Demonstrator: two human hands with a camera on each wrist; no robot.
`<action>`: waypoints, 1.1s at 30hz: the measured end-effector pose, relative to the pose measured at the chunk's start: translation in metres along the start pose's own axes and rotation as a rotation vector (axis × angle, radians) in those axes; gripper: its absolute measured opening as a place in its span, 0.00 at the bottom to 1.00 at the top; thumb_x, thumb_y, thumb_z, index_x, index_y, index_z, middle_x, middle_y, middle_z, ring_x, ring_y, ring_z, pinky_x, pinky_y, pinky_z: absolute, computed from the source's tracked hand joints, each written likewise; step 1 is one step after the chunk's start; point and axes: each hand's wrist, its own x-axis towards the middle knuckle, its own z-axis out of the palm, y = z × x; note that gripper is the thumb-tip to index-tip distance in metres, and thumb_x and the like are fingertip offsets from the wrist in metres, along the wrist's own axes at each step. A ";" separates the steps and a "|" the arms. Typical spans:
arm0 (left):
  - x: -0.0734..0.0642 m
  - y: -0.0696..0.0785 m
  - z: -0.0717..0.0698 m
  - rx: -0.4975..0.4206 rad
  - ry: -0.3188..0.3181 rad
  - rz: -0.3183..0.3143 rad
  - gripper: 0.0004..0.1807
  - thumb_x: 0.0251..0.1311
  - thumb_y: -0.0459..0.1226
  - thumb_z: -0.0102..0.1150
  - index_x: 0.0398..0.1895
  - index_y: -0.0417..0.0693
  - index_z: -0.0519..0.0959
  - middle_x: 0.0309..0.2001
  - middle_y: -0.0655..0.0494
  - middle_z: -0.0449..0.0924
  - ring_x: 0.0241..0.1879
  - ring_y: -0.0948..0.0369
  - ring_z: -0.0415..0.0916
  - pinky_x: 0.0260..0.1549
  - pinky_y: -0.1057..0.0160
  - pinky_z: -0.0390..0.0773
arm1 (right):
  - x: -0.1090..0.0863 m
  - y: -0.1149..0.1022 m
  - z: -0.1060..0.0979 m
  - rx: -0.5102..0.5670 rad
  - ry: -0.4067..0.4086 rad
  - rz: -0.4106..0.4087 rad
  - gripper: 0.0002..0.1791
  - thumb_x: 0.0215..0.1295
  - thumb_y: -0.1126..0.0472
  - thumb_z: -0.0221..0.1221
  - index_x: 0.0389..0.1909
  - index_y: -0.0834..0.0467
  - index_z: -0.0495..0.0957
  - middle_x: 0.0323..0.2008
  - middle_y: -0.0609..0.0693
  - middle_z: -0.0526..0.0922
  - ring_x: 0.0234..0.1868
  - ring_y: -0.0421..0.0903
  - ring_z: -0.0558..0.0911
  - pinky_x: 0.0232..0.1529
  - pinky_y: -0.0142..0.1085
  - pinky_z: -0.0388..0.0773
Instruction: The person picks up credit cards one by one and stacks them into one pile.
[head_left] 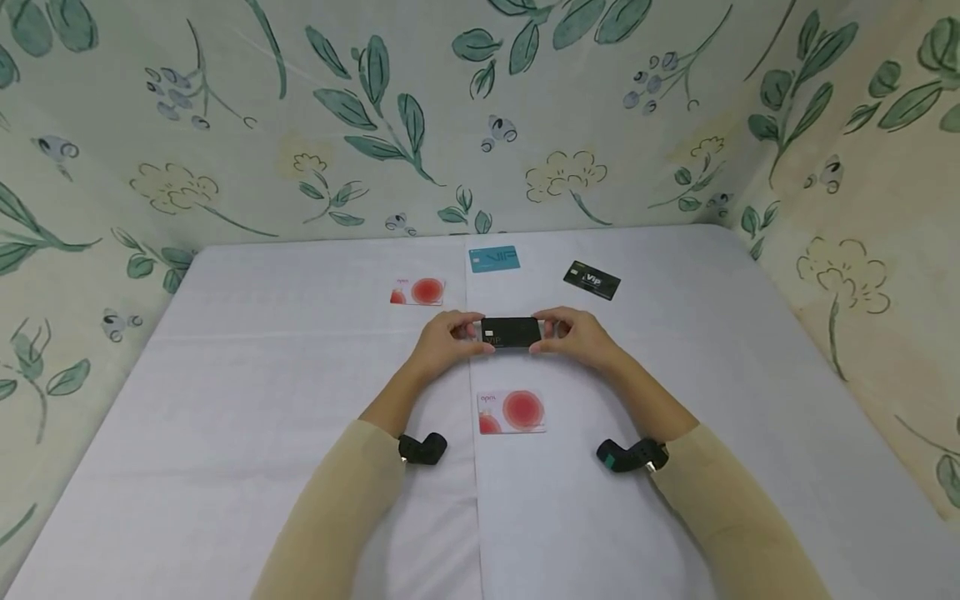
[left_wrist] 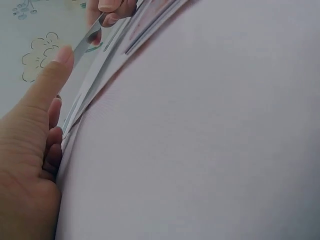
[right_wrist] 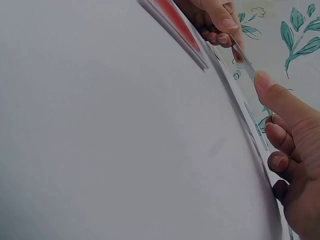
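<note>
Both hands hold a black card [head_left: 519,332] over the middle of the table, with a chip and "VIP" lettering on its face. Pale, clear-looking strips show at its two ends; whether they belong to a sleeve I cannot tell. My left hand [head_left: 444,344] pinches the left end between thumb and fingers. At the right end, my right hand [head_left: 581,335] pinches it likewise. In the wrist views the card appears nearly edge-on, as a thin strip [right_wrist: 245,57]. Closer to me, a white card with red circles [head_left: 512,412] lies flat below the hands.
Beyond the hands lie another red-and-white card [head_left: 417,291], a blue card [head_left: 495,259] and a second black VIP card [head_left: 592,280]. A white cloth [head_left: 300,375] covers the table, with a crease running down its middle. Leaf-patterned fabric [head_left: 420,100] stands behind and at the sides.
</note>
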 end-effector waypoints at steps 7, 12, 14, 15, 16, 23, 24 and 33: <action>-0.009 0.000 0.001 -0.011 0.001 0.015 0.29 0.44 0.46 0.74 0.52 0.48 0.80 0.33 0.56 0.73 0.38 0.58 0.68 0.38 0.63 0.70 | -0.008 -0.007 0.000 -0.008 -0.030 0.019 0.30 0.44 0.57 0.74 0.50 0.61 0.79 0.31 0.51 0.77 0.29 0.45 0.68 0.29 0.31 0.63; -0.017 0.000 0.001 -0.038 -0.002 0.008 0.29 0.43 0.44 0.75 0.51 0.48 0.80 0.34 0.55 0.73 0.39 0.58 0.67 0.40 0.63 0.70 | -0.014 -0.011 0.001 0.017 -0.050 0.011 0.30 0.43 0.57 0.75 0.50 0.61 0.79 0.31 0.52 0.78 0.27 0.44 0.69 0.28 0.30 0.64; -0.020 0.001 0.001 -0.041 -0.002 -0.002 0.29 0.44 0.45 0.75 0.52 0.49 0.80 0.34 0.55 0.72 0.40 0.58 0.67 0.40 0.63 0.70 | -0.016 -0.013 0.001 0.024 -0.057 0.013 0.30 0.43 0.56 0.75 0.50 0.61 0.79 0.31 0.52 0.78 0.27 0.43 0.69 0.27 0.30 0.64; -0.021 0.001 0.000 -0.040 -0.003 -0.005 0.28 0.44 0.45 0.75 0.52 0.49 0.80 0.34 0.55 0.72 0.40 0.58 0.67 0.40 0.62 0.70 | -0.017 -0.014 0.001 0.028 -0.060 0.015 0.30 0.43 0.56 0.75 0.50 0.61 0.79 0.31 0.53 0.78 0.27 0.43 0.68 0.27 0.29 0.64; -0.023 0.001 0.000 -0.041 -0.003 -0.009 0.28 0.44 0.45 0.74 0.52 0.49 0.80 0.34 0.55 0.72 0.40 0.58 0.67 0.40 0.63 0.70 | -0.017 -0.015 0.001 0.031 -0.062 0.019 0.30 0.43 0.56 0.75 0.50 0.61 0.79 0.31 0.53 0.78 0.27 0.43 0.68 0.27 0.29 0.64; -0.030 0.002 -0.001 -0.050 -0.010 -0.001 0.28 0.43 0.45 0.75 0.51 0.49 0.80 0.33 0.56 0.72 0.40 0.58 0.67 0.40 0.63 0.70 | -0.025 -0.020 0.002 0.010 -0.072 0.043 0.31 0.43 0.54 0.75 0.50 0.60 0.79 0.31 0.52 0.77 0.28 0.44 0.68 0.28 0.30 0.64; -0.031 0.002 -0.001 -0.053 -0.012 -0.002 0.28 0.43 0.45 0.75 0.51 0.49 0.80 0.33 0.56 0.72 0.40 0.58 0.67 0.40 0.63 0.70 | -0.026 -0.021 0.002 0.007 -0.074 0.042 0.31 0.43 0.54 0.75 0.50 0.60 0.79 0.31 0.52 0.77 0.28 0.44 0.68 0.28 0.30 0.63; -0.050 0.004 -0.001 -0.074 -0.021 -0.002 0.28 0.41 0.45 0.76 0.49 0.49 0.81 0.33 0.56 0.72 0.41 0.58 0.68 0.39 0.63 0.71 | -0.042 -0.028 0.004 -0.027 -0.084 -0.020 0.32 0.42 0.53 0.75 0.49 0.61 0.79 0.29 0.49 0.76 0.28 0.44 0.68 0.28 0.30 0.64</action>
